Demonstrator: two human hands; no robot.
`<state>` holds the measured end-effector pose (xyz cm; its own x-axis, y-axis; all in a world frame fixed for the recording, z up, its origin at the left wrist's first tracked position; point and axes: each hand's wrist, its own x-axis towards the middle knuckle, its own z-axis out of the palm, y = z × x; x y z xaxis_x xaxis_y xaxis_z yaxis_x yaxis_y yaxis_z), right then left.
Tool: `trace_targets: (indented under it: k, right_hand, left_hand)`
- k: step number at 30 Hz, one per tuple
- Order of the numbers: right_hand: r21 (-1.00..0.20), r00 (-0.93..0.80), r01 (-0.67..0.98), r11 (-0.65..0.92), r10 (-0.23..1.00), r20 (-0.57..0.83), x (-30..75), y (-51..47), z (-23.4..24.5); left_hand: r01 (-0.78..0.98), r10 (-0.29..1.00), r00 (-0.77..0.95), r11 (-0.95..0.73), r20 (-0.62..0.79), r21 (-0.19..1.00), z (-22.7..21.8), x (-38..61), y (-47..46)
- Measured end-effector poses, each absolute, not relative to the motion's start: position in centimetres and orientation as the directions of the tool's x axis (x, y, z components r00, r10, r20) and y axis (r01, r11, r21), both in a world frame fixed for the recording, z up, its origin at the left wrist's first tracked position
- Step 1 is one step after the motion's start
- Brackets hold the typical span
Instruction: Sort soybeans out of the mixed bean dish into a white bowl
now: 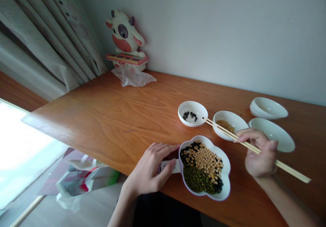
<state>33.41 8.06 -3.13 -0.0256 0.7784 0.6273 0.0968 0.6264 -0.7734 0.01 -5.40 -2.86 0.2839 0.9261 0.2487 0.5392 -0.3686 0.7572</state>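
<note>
My left hand (155,167) is closed round the short handle of a flower-shaped white dish (226,189) with a lilac edge. Tan soybeans (205,157), green mung beans (195,179) and black beans (191,149) lie in it. My right hand (262,150) grips a pair of wooden chopsticks (244,142). Their tips pinch a small black bean (203,118) at the right rim of a white bowl (182,118) that has several black beans in it. A second white bowl (239,120), partly behind the chopsticks, contains soybeans.
A white bowl (282,135) sits behind my right hand, and stacked white bowls (270,108) stand farther back. A cow toy with a keyboard (126,40) and a clear plastic bag (133,77) are near the wall. Bags (81,179) lie on the floor left of the wooden table (102,118).
</note>
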Motion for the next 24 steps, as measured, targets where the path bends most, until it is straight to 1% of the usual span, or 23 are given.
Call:
trace_targets:
  k: [3,9,16,18,21,24]
  right_hand:
    - [-0.775,-0.024,0.095,0.625,0.779,0.626,33.9,8.0,-3.6]
    - [-0.743,0.012,0.099,0.662,0.746,0.666,34.9,7.8,-3.8]
    - [-0.7,-0.064,0.053,0.713,0.702,0.71,34.5,5.9,-2.7]
    - [-0.676,-0.103,0.05,0.735,0.678,0.728,34.5,5.4,-2.4]
    - [-0.639,-0.247,0.043,0.768,0.628,0.738,35.0,5.0,-1.8]
    - [-0.686,-0.422,0.012,0.727,0.626,0.656,35.9,4.9,-1.0]
  left_hand:
    - [0.544,0.928,0.279,-0.366,0.249,0.755,-3.0,0.0,-5.5]
    - [0.546,0.93,0.274,-0.361,0.246,0.756,-3.3,-0.2,-5.7]
    - [0.549,0.933,0.268,-0.353,0.24,0.758,-3.5,-0.5,-5.7]
    - [0.549,0.935,0.267,-0.346,0.232,0.761,-3.5,-0.5,-5.7]
    - [0.55,0.938,0.265,-0.339,0.225,0.764,-3.4,-0.5,-5.8]
    - [0.551,0.94,0.267,-0.33,0.213,0.766,-3.3,-0.6,-5.8]
